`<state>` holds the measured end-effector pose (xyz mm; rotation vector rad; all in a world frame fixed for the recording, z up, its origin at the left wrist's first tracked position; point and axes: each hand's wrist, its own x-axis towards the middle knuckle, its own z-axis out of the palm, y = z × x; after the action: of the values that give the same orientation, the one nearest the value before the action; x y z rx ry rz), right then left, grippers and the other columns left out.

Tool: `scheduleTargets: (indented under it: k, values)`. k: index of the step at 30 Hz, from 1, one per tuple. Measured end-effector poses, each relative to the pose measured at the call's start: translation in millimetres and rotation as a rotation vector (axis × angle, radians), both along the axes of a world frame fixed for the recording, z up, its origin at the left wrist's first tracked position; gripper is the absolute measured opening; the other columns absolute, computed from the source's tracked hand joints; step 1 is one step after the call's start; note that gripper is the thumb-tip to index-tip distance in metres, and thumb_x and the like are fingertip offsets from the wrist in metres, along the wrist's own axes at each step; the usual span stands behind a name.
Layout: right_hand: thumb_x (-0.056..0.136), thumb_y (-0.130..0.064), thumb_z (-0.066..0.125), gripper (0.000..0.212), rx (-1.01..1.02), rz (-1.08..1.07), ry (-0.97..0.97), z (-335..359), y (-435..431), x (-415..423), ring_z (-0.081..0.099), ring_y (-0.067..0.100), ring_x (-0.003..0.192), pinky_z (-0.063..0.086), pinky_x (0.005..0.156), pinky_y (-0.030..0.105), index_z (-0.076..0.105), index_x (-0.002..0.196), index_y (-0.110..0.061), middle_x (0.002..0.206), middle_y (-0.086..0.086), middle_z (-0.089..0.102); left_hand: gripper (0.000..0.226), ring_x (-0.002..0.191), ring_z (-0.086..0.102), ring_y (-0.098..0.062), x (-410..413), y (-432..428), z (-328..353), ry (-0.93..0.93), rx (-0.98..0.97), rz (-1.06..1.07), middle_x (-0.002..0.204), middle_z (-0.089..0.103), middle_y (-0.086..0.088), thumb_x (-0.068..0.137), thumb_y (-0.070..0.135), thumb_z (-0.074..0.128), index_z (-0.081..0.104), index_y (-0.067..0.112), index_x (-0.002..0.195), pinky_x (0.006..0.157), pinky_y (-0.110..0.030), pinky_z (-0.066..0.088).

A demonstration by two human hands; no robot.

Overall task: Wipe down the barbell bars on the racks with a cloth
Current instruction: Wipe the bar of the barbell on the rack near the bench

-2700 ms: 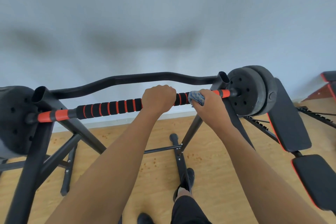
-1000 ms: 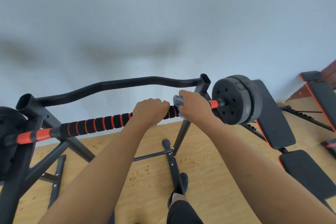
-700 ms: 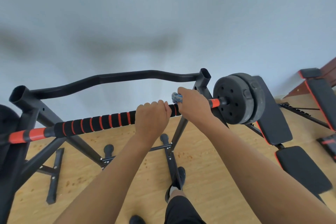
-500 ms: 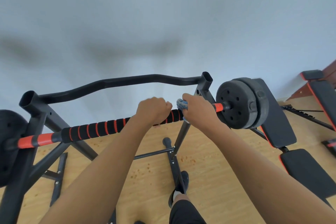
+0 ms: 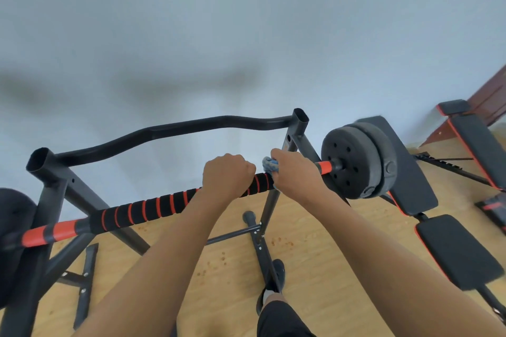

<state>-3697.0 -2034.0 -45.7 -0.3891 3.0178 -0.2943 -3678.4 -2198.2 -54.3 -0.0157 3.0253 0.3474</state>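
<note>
The grips have eased slightly apart on the barbell bar (image 5: 153, 206), baring some foam.
The left plate (image 5: 13, 216) is cut off at the edge; the left grip (image 5: 227, 175) curls round the racked bar, steadying it; the right grip (image 5: 295, 174) clamps the mostly hidden blue cloth (image 5: 269, 165) onto it near the right plate (image 5: 353, 161). Mid-wipe, I judge: next, slide the cloth leftward.

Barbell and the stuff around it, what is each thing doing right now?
barbell bar, resting on the rack.
left hand, gripping the bar bare.
right hand, wrapped round the cloth on the bar.
cloth, bunched under the right hand.
weight plates, mounted on the bar's right end.
</note>
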Motion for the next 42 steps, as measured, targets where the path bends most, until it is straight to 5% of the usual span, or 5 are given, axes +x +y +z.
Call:
scheduleTargets:
  k: [6, 12, 23, 29, 42]
  values:
    - [0.093, -0.019, 0.06, 0.012, -0.008, -0.029, 0.053, -4, 6, 20, 0.065, 0.021, 0.072, 0.06, 0.066, 0.04, 0.049, 0.099, -0.019, 0.083, 0.001, 0.063, 0.027, 0.062, 0.058, -0.021, 27, 8, -8, -0.036, -0.085, -0.095, 0.069, 0.051, -0.001, 0.104, 0.018, 0.05, 0.057, 0.008, 0.128, 0.067, -0.031, 0.057]
    - [0.088, -0.012, 0.06, 0.014, 0.003, -0.049, 0.012, 2, -3, 16, 0.062, 0.021, 0.074, 0.05, 0.062, 0.034, 0.05, 0.096, -0.018, 0.082, 0.0, 0.061, 0.064, 0.041, 0.049, -0.014, 51, 17, -20, 0.163, -0.209, -0.009, 0.047, 0.044, 0.006, 0.11, 0.037, 0.022, 0.054, 0.018, 0.057, 0.05, -0.027, 0.051]
    - [0.094, -0.016, 0.057, 0.006, -0.06, -0.041, -0.011, -1, 20, 41, 0.062, 0.022, 0.077, 0.057, 0.074, 0.04, 0.055, 0.099, -0.019, 0.085, 0.0, 0.062, 0.024, 0.056, 0.057, -0.021, 50, 13, -11, -0.01, 0.012, -0.078, 0.065, 0.05, 0.001, 0.108, 0.024, 0.042, 0.061, 0.01, 0.113, 0.067, -0.033, 0.058]
    - [0.096, -0.016, 0.057, 0.005, -0.01, -0.032, -0.023, 4, 14, 42, 0.055, 0.016, 0.076, 0.026, 0.052, 0.017, 0.055, 0.1, -0.015, 0.092, 0.0, 0.064, 0.057, 0.035, 0.034, -0.018, 70, 23, -33, 0.28, -0.047, -0.011, 0.043, 0.03, 0.006, 0.107, 0.031, 0.028, 0.039, 0.018, 0.052, 0.041, -0.026, 0.033]
    - [0.095, -0.023, 0.06, 0.013, -0.025, 0.026, 0.041, 3, 25, 64, 0.061, 0.019, 0.071, 0.058, 0.065, 0.038, 0.048, 0.09, -0.023, 0.08, -0.002, 0.062, 0.019, 0.042, 0.03, -0.017, 72, 21, -29, 0.158, -0.125, -0.202, 0.053, 0.032, 0.002, 0.103, 0.019, 0.049, 0.059, 0.013, 0.087, 0.045, -0.026, 0.026]
